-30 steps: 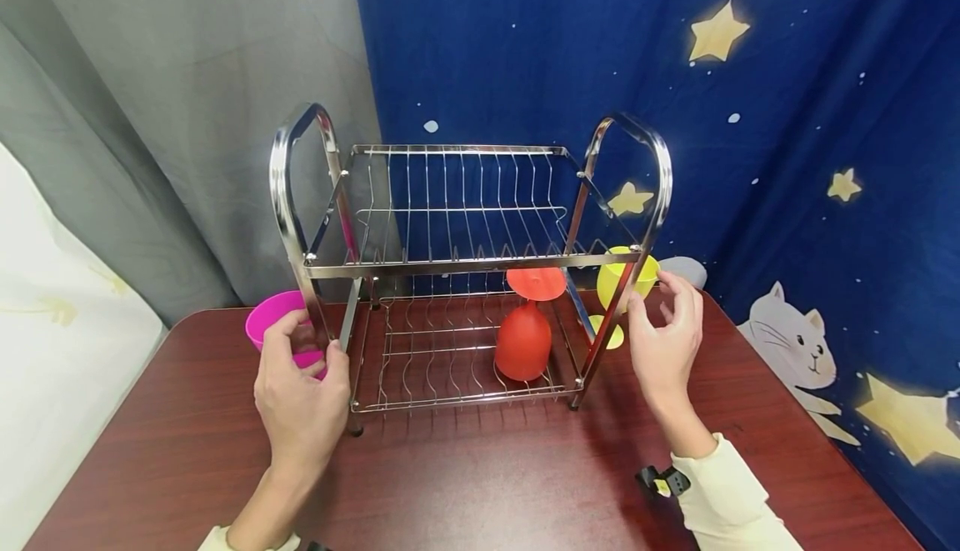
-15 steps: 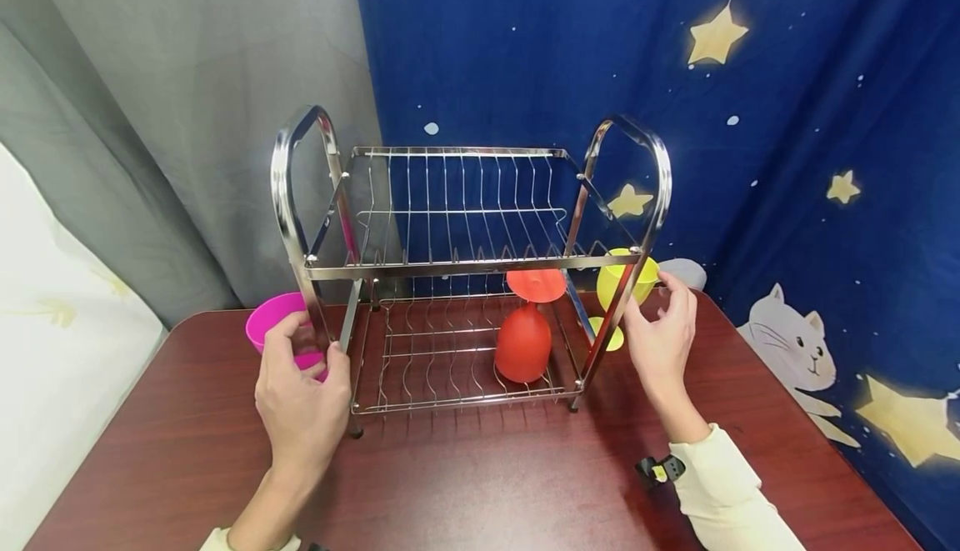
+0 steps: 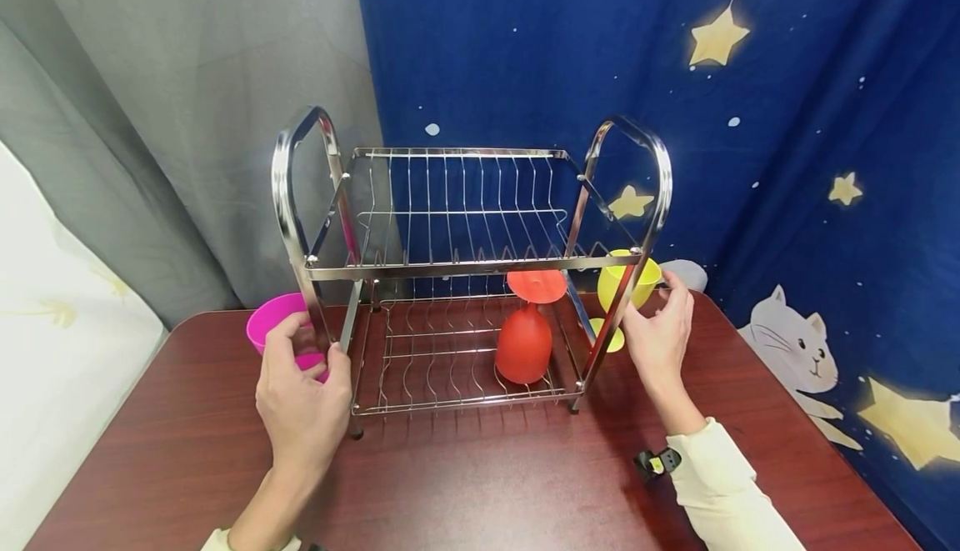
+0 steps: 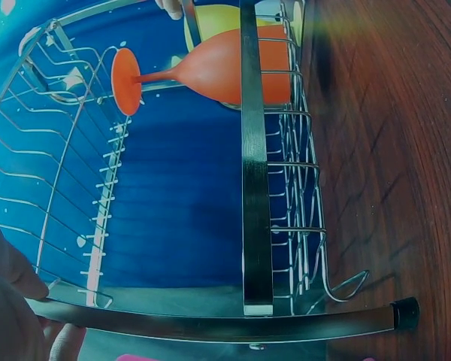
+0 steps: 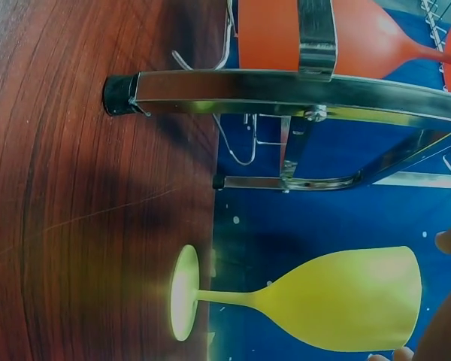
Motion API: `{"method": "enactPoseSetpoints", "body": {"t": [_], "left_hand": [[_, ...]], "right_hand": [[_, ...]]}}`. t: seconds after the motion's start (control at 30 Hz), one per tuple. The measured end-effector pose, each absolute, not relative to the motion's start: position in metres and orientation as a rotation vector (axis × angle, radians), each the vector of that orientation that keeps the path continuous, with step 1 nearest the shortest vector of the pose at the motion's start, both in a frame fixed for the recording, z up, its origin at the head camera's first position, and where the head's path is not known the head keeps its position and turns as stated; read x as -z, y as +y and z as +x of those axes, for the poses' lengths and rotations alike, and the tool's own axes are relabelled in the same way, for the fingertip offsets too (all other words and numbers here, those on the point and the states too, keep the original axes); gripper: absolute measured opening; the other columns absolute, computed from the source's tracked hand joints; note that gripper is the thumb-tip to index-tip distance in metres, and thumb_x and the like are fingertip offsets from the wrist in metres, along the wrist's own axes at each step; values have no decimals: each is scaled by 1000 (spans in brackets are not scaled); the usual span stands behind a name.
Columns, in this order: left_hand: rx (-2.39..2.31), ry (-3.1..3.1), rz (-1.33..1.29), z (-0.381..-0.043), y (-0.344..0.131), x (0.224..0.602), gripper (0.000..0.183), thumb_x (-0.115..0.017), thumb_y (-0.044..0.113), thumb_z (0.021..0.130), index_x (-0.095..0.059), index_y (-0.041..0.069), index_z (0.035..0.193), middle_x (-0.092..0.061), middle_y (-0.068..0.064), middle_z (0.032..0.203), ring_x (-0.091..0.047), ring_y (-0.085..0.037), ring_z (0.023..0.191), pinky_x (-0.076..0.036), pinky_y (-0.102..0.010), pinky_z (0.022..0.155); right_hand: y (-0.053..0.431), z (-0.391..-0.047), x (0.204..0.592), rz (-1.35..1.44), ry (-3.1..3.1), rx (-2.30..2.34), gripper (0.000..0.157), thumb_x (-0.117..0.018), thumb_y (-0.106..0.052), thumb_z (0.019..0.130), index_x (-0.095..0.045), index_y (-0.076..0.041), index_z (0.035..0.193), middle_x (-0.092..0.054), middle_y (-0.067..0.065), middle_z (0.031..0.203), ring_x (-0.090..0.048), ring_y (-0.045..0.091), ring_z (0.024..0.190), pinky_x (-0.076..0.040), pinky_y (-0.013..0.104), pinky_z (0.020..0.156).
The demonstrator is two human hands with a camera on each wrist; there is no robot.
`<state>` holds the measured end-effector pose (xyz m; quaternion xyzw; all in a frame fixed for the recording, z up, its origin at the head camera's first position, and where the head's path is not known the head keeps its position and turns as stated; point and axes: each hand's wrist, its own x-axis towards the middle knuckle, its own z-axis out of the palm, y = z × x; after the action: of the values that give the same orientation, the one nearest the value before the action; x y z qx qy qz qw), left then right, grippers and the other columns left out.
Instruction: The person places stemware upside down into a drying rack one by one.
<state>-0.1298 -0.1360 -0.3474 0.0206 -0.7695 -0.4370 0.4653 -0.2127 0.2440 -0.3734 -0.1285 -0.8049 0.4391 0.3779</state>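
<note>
My left hand [image 3: 303, 401] grips the left front post of a two-tier chrome dish rack [image 4: 158, 323], thumb in front and fingers behind. Just past that hand is a magenta cup [image 3: 273, 316], partly hidden by it and the post. A yellow plastic goblet [image 5: 346, 301] stands upright on the table outside the rack's right side. At its rim is my right hand [image 3: 662, 338], thumb and fingers spread to either side of the bowl; a small gap shows between thumb and rim in the right wrist view. A red goblet [image 3: 523, 347] sits upside down on the lower tier.
The rack stands on a dark red wooden table [image 3: 480, 484], its upper tier [image 3: 465, 211] made of bare wires. Behind the table hang a grey curtain [image 3: 195, 117] and a blue starry curtain [image 3: 487, 51]. A small black device [image 3: 656, 463] is at the right cuff.
My right hand has moved slightly left, closer to the yellow goblet. My left hand stays at the rack post, and the goblets and rack keep their places.
</note>
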Motion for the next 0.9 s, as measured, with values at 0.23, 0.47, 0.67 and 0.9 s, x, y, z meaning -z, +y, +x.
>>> {"method": "enactPoseSetpoints", "body": {"t": [0.23, 0.47, 0.67, 0.9], "left_hand": [[1061, -1895, 56, -130, -136, 347, 39, -64, -3, 78, -59, -2, 117, -66, -13, 99, -56, 0, 82, -43, 1, 69], [1066, -1888, 56, -131, -136, 349, 40, -64, -3, 78, -60, -2, 118, -66, -14, 99, -56, -1, 82, -43, 1, 69], [1055, -1894, 59, -131, -136, 349, 40, -64, -3, 78, -59, -2, 118, -66, -14, 98, -57, -5, 81, -42, 1, 69], [1049, -1899, 71, -131, -136, 349, 39, -63, -2, 78, -60, -1, 117, -66, -13, 98, -56, -2, 81, -42, 1, 68]], "right_hand": [[247, -218, 378, -347, -2098, -1126, 78, -77, -34, 78, -40, -9, 142, -48, 16, 132, -48, 28, 117, -42, 46, 99], [251, -222, 384, -342, -2127, -1141, 84, -77, -32, 76, -36, -6, 144, -46, 18, 138, -47, 32, 122, -41, 50, 103], [253, -224, 387, -340, -2143, -1160, 88, -79, -29, 75, -32, -6, 146, -43, 19, 143, -47, 36, 126, -40, 52, 106], [252, -227, 387, -359, -2153, -1212, 95, -83, -29, 73, -28, -9, 148, -46, 17, 142, -52, 32, 120, -43, 48, 100]]}}
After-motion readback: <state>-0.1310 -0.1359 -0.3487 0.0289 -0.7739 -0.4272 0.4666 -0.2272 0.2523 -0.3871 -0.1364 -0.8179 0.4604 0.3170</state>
